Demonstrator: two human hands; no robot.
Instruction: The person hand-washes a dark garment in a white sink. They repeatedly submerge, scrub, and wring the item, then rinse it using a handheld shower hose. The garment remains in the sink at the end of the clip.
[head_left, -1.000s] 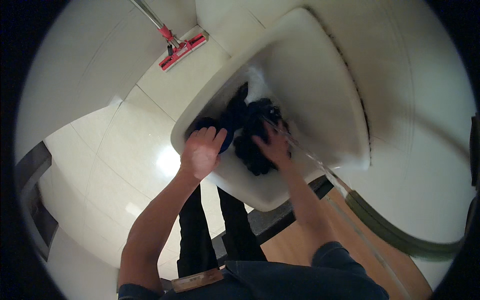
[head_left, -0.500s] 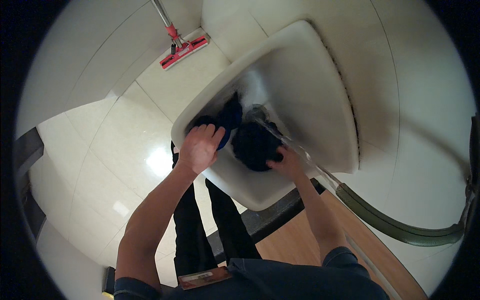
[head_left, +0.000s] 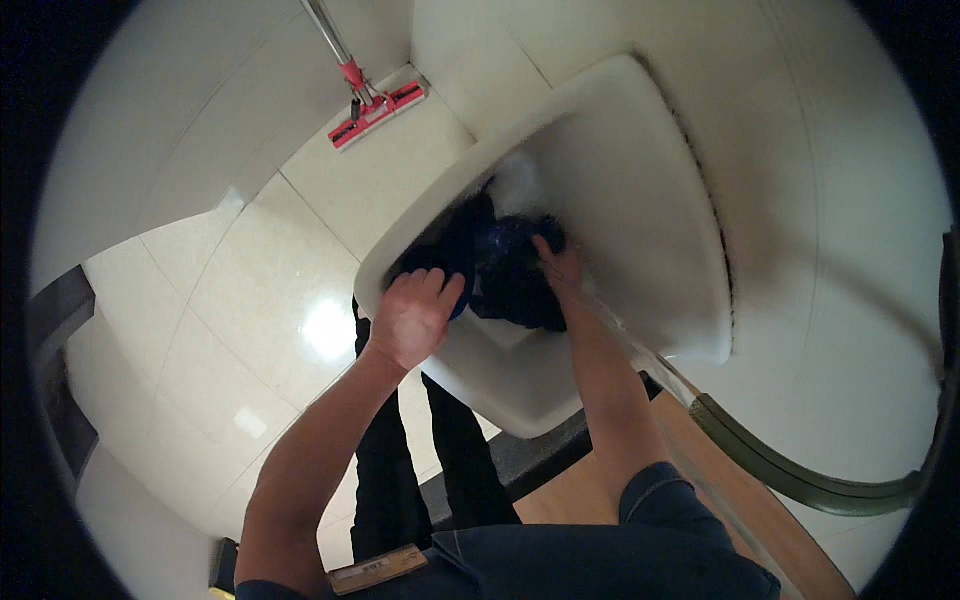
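A wet, dark blue cloth (head_left: 515,290) lies bunched inside a white basin (head_left: 650,200). My left hand (head_left: 415,315) has its fingers curled over the cloth's left part, close to the basin's near left wall. Farther in and to the right, my right hand (head_left: 557,265) grips the cloth's edge near its far right end. Some of its fingers are hidden by the cloth. From a green hose (head_left: 790,480) at the right, a clear stream of water runs into the basin, passing behind my right forearm.
A red floor squeegee or mop head (head_left: 375,115) on a metal pole stands on the pale tiles (head_left: 250,260) at the far left. A dark ledge (head_left: 550,450) and a wood-coloured surface (head_left: 570,485) lie below the basin. A pale wall rises at the right.
My right hand has moved farther into the basin, pushing the cloth away from me and over the round drain area. My left hand keeps its hold on the cloth. The view has shifted slightly.
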